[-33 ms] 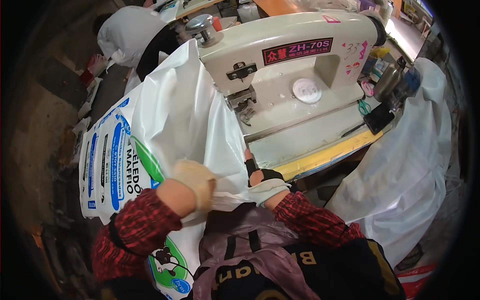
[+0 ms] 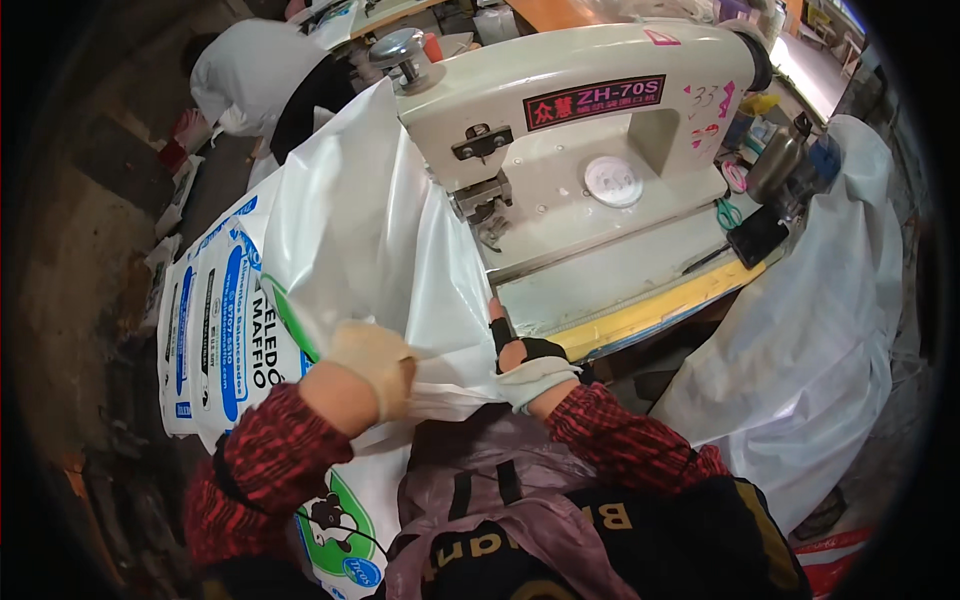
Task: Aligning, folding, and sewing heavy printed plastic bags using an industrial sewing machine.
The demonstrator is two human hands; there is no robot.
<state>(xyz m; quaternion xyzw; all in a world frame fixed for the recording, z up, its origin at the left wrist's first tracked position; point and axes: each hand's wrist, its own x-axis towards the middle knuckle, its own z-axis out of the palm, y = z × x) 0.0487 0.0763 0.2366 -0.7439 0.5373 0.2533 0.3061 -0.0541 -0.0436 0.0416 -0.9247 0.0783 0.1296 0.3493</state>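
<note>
Two hands show only in part. The cream-gloved left hand is slightly blurred, its back toward the camera; its fingers are hidden, so I cannot tell whether they pinch anything. Its forearm, in a red-and-black patterned sleeve, reaches from 7 o'clock toward 1 o'clock. The black-gloved right hand comes from 5 o'clock toward 11, its index finger straight toward 12; the other fingers are hard to make out. The glossy white plastic sack with blue, black and green print lies mainly at 12 o'clock of the left hand and 10 o'clock of the right, its edge just beside the index finger. At 1 o'clock stands a cream-coloured machine.
</note>
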